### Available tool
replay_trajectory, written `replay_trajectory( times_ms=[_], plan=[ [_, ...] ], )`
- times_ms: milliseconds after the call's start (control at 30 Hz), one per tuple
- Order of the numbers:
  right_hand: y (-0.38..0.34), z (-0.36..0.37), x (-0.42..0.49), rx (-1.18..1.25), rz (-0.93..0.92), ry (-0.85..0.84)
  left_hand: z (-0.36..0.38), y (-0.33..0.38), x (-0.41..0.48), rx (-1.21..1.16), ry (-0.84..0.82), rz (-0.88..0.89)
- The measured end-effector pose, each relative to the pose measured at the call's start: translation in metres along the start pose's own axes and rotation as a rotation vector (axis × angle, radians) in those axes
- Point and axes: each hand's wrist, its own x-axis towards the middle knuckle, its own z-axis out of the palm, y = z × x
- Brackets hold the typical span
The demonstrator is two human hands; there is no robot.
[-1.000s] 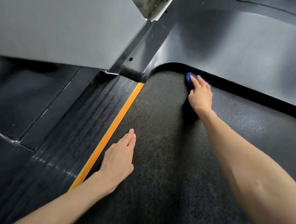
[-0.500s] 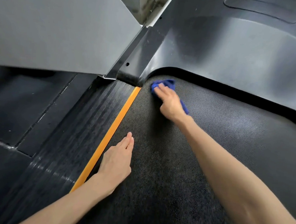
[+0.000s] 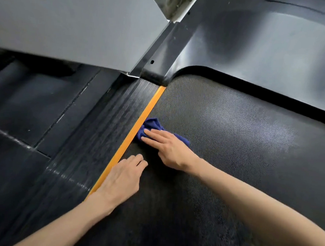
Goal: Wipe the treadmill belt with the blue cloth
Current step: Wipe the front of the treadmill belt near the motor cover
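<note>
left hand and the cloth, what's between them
Only a bare stretch of belt, seen in the head view. The left hand lies flat on the belt; the right hand presses the cloth.

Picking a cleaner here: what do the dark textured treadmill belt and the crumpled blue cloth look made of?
Dark textured treadmill belt: likely rubber or PVC, matte, fine dimpled grid. Crumpled blue cloth: soft fabric, maybe microfibre; it bunches into folds.

An orange strip borders a ribbed side rail beneath a grey panel.
</note>
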Motion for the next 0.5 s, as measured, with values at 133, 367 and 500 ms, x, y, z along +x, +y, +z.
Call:
replay_trajectory(
  times_ms=[133,367,500],
  plan=[
    [0.043,-0.018,-0.007,-0.093,0.265,0.161,0.002,0.000,-0.014,-0.001,0.078,0.037],
    [-0.035,0.020,-0.031,0.037,0.281,0.261,0.002,-0.015,-0.029,0.071,0.120,0.063],
    [-0.033,0.016,-0.044,-0.067,-0.143,-0.021,0.007,-0.017,-0.034,0.097,0.090,0.076]
  ],
)
